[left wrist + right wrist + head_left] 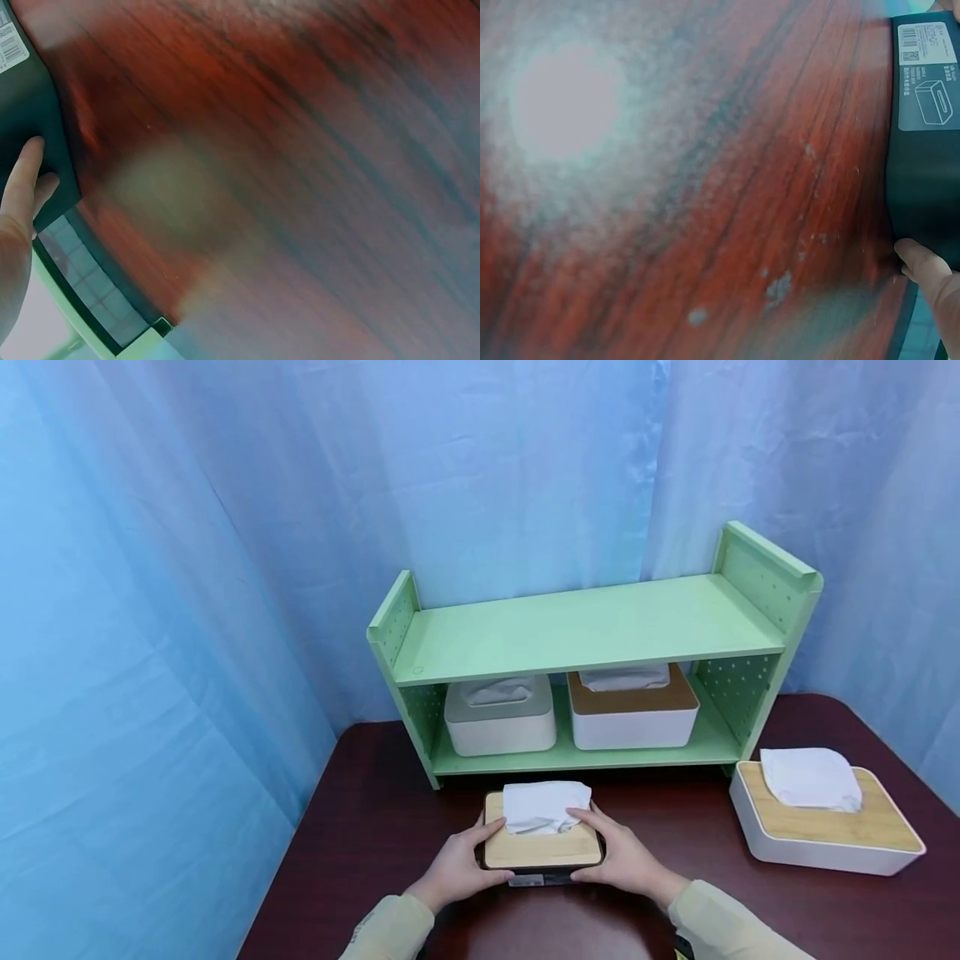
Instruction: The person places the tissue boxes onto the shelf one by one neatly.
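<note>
A tissue box [542, 854] with a black body and a pale wood lid is at the front middle of the table, before the shelf. White tissue [536, 810] sticks out of its top. At the box's left side, my left hand [457, 864] grips it, thumb near the front corner. My right hand [624, 858] grips the opposite side, one finger reaching over the lid toward the tissue. Both wrist views show fingers against the dark box wall [37, 112]. A printed label [928, 82] is on that wall in the right wrist view. Whether the box touches the table cannot be told.
A green two-tier shelf [585, 622] stands behind. On its lower tier are a grey-lidded tissue box [498, 735] and a brown-lidded one [633, 727]. Another white box with a wooden lid [832, 847] sits on the table [337, 860] at right. Blue curtains [525, 460] hang behind.
</note>
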{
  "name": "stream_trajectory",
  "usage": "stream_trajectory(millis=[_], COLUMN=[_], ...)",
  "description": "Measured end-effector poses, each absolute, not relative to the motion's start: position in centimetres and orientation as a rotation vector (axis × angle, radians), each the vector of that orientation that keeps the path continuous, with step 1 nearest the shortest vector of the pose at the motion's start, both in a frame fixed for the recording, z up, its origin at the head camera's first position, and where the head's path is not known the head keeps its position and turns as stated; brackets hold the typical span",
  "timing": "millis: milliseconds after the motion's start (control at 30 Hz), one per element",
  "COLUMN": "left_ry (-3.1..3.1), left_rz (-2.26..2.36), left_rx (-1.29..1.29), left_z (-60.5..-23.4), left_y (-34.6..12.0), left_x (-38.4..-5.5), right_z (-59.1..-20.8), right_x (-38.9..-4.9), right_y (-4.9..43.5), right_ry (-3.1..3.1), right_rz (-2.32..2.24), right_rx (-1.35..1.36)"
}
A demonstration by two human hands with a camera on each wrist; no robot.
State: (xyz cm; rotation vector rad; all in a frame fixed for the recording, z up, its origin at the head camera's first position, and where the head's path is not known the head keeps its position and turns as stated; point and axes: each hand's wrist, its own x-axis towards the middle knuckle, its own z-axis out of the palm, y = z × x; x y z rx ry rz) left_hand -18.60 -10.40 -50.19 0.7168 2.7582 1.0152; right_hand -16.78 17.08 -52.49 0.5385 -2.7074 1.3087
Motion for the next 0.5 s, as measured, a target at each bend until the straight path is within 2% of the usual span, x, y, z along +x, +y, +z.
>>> stream_trajectory(millis=[267, 500], left_ry=[2.769, 2.859], left_rz=[1.040, 1.001], left_rx=[0.747, 0.819], left_z=[-49.5, -46.7], left_y=[-10.2, -10.7], left_x=[-18.4, -18.3], right_z=[-52.1, -49.7], right_x=[-16.7, -16.6], right_y=[16.9, 16.5], right_ry=[-2.650, -2.582], right_rz=[1.306, 1.252], right_rx=[0.500, 0.491])
